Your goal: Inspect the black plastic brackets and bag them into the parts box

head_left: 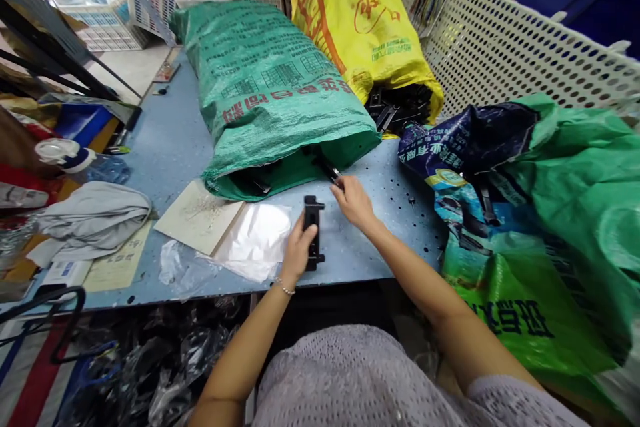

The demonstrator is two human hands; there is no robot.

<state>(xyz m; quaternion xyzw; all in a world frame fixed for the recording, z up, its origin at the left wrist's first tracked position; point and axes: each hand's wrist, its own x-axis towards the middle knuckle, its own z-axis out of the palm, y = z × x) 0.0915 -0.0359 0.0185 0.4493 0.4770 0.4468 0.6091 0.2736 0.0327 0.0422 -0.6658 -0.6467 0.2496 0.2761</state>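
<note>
My left hand is closed around a black plastic part with short arms at both ends, held upright at the table's front edge. To its right, my right hand is closed with its fingertips on a dark, narrow piece at the mouth of the green woven sack. That sack lies on the blue table, opening toward me, with another dark piece inside. Clear plastic bags lie left of my left hand, partly beside a beige board.
A yellow sack of black parts stands behind. Green and blue sacks bulge at right, before a white perforated crate. At left are a grey cloth and a bottle. Bagged dark items lie below the table.
</note>
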